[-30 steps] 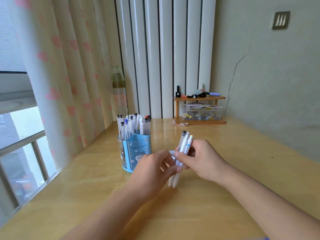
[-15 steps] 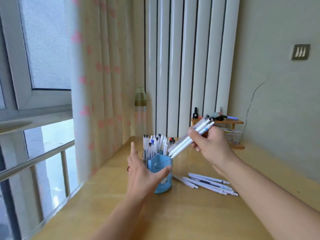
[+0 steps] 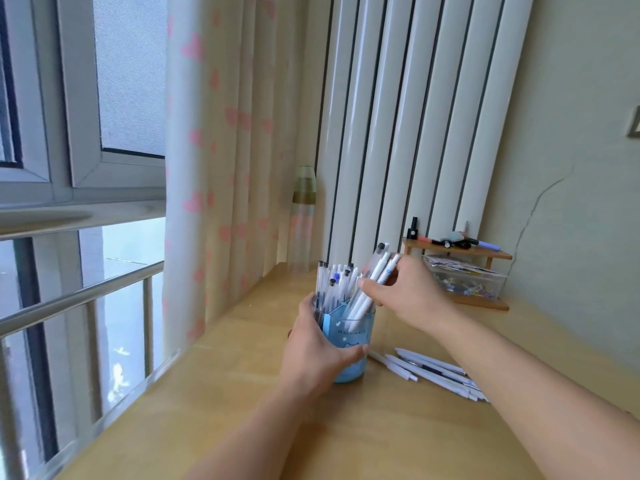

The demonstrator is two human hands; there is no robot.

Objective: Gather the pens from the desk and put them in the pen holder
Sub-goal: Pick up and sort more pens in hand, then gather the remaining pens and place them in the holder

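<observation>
Blue translucent plastic pen holder [image 3: 349,344], upright on the pale wooden worktop [image 3: 242,410], crowded with pens: left hand [image 3: 315,344] wraps its side, fingers curled round it, likely to steady it. Bundle of white plastic pens [image 3: 372,282], pinched slantwise by right hand [image 3: 405,292], tips already inside the rim. Remaining loose white pens [image 3: 429,370] lie just right of the holder, uncollected.

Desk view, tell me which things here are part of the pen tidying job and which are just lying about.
Part of the job:
- blue pen holder, gripped by the left hand
- bunch of white pens held by the right hand, tips in the holder
- loose pens on the desk

Just lying about:
- bottle
- small wooden shelf
- clear box
</observation>
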